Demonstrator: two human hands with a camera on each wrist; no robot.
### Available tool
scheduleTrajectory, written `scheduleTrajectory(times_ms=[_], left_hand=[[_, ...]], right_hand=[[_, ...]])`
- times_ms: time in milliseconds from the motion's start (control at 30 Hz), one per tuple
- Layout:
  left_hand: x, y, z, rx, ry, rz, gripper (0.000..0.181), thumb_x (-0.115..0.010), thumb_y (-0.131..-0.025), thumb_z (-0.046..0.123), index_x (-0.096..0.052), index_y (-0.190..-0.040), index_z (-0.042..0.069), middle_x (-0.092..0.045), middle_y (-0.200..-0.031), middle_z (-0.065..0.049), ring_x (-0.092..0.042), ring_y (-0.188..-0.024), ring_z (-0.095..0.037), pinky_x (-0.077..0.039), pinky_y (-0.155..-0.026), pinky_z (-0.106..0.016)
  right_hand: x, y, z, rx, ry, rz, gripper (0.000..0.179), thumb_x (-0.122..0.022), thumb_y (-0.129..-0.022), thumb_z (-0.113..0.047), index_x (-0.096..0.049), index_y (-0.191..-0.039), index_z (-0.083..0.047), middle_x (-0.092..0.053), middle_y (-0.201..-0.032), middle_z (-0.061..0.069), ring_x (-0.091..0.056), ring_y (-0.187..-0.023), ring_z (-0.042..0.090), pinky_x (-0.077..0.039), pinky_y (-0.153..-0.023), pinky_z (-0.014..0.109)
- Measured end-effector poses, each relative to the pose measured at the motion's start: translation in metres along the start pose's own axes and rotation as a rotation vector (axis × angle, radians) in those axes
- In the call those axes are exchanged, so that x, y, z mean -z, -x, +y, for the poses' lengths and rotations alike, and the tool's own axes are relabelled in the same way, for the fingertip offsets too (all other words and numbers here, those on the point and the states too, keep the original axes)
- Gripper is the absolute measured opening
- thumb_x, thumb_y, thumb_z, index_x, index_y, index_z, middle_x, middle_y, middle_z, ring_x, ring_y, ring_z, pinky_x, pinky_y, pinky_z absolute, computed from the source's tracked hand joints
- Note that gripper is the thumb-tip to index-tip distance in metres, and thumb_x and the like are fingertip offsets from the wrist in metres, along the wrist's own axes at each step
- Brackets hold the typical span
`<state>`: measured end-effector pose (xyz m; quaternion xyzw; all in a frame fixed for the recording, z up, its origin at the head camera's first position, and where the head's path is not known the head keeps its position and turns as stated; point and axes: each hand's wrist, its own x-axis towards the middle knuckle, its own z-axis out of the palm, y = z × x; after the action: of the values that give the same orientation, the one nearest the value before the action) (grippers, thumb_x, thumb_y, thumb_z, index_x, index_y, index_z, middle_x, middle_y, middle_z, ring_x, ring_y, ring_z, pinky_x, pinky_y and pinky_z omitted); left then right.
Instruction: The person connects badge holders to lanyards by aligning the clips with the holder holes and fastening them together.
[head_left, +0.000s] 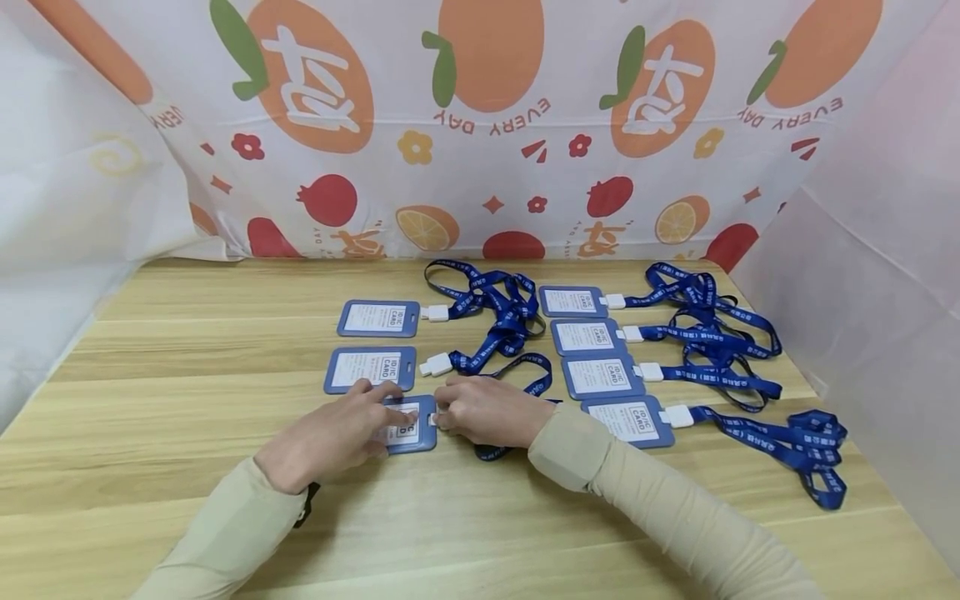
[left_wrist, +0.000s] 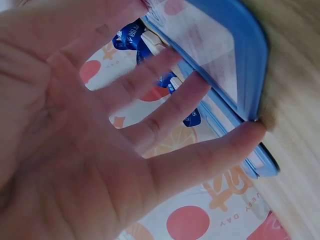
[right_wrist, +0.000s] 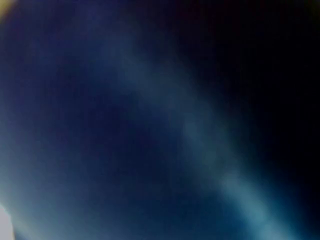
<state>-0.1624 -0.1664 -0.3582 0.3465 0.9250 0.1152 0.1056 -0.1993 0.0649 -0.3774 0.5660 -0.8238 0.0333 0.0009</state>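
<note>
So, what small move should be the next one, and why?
Perhaps the left hand should slide the badge under its fingers slightly left: it sits farther right than the two badges behind it.

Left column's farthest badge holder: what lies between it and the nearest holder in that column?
The head view shows a middle badge holder between the farthest holder and the nearest holder, which the left hand touches.

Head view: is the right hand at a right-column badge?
No, the right hand is at the strap end of the nearest left-column badge.
</note>
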Motion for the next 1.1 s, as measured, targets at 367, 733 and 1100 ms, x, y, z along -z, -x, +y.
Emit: scheduleTrajectory(times_ms=[367,733,1100], left_hand=[[-0.0030,0.0014,-0.0010,-0.005,-0.056,0.047,0.043,-0.089,-0.076,0.010,-0.079,-0.117,0.014,-0.063,-0.118,-0.013,-0.051,-0.089,-0.023,-0.051,-0.069,-0.031],[-0.0036,-0.0004,-0.0021,-0.012,-0.044,0.039,0.043,-0.089,-0.076,0.011,-0.078,-0.118,0.014,-0.063,-0.120,-0.013,-0.053,-0.091,-0.023,-0.051,-0.071,-0.032],[-0.0033,-0.0005,-0.0023,-0.034,-0.033,0.065,0.043,-0.091,-0.073,0.010,-0.079,-0.115,0.013,-0.065,-0.118,-0.015,-0.056,-0.095,-0.025,-0.054,-0.075,-0.036]], right_hand=[[-0.0024,-0.0023,0.0031,0.019,-0.040,0.023,0.017,-0.068,-0.099,-0.013,-0.080,-0.110,-0.009,-0.070,-0.100,0.003,-0.059,-0.089,0.012,-0.049,-0.088,0.015],[-0.0027,-0.0016,0.0014,0.003,-0.006,0.003,0.017,-0.068,-0.099,-0.013,-0.080,-0.112,-0.011,-0.070,-0.103,0.003,-0.062,-0.094,0.012,-0.050,-0.091,0.017],[-0.0019,-0.0023,0.0013,-0.013,-0.028,-0.006,0.018,-0.068,-0.099,-0.014,-0.079,-0.113,-0.011,-0.071,-0.105,0.003,-0.062,-0.094,0.011,-0.049,-0.091,0.017]])
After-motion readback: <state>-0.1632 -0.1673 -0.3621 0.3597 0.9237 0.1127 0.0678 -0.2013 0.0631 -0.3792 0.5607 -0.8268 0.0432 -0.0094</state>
